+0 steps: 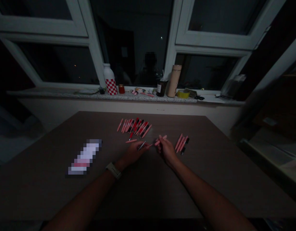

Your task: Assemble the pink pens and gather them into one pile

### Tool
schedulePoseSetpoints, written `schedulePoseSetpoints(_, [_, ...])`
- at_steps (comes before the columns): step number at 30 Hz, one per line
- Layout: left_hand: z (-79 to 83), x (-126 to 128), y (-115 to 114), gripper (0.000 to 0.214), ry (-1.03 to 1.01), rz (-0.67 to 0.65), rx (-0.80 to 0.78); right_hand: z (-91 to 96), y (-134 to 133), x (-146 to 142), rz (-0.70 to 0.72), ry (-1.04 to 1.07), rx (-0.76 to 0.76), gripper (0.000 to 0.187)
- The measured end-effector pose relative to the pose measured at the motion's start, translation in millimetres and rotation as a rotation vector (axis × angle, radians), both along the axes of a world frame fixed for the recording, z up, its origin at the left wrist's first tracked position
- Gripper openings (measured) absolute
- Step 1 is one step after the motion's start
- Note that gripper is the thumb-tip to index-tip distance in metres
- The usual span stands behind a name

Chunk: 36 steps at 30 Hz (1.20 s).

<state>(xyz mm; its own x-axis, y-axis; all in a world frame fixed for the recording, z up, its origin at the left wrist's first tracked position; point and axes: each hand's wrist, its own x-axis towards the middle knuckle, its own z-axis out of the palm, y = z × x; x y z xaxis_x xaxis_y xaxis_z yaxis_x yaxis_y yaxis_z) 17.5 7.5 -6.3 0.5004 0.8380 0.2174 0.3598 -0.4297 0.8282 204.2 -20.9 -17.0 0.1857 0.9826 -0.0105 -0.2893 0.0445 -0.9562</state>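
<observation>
My left hand, with a watch on its wrist, is closed on a slim pen part with a pinkish tip. A pale, thin stick-like piece also shows at its fingers; its exact kind is too dim to tell. Just to the right, my right hand pinches a pink pen barrel. The two hands are close together but apart. Beyond the left hand lies a loose pink pen, below a pile of pink, red and black pens. Several pink and black pens lie right of my right hand.
A blurred-out phone-like object lies on the brown table at left. On the windowsill stand a checkered bottle, a red jar, a dark cup with a straw, a beige flask and yellow tape.
</observation>
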Motion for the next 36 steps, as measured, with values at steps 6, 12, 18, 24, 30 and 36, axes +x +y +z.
schedulePoseSetpoints(6, [0.8,0,-1,0.031,-0.01,0.011,-0.02,-1.7,-2,-2,0.033,-0.109,0.054,0.048])
schedulePoseSetpoints(12, [1.6,1,-1,0.032,-0.007,0.033,-0.016,-2.3,-2,1,-0.022,-0.126,0.076,0.048])
schedulePoseSetpoints(18, [2.4,0,-1,0.03,-0.012,0.023,-0.013,-0.5,-5,-2,0.072,-0.251,0.008,0.048])
schedulePoseSetpoints(24, [4.3,1,0,0.024,-0.129,0.045,-0.027,5.2,-9,-2,0.121,-0.171,0.01,0.039])
schedulePoseSetpoints(30, [6.3,1,0,0.027,-0.26,0.09,-0.192,4.8,-12,-2,0.255,-0.094,-0.003,0.038])
schedulePoseSetpoints(36, [2.5,1,3,0.03,-0.318,0.077,-0.216,0.2,-14,-6,0.437,-0.104,-0.008,0.041])
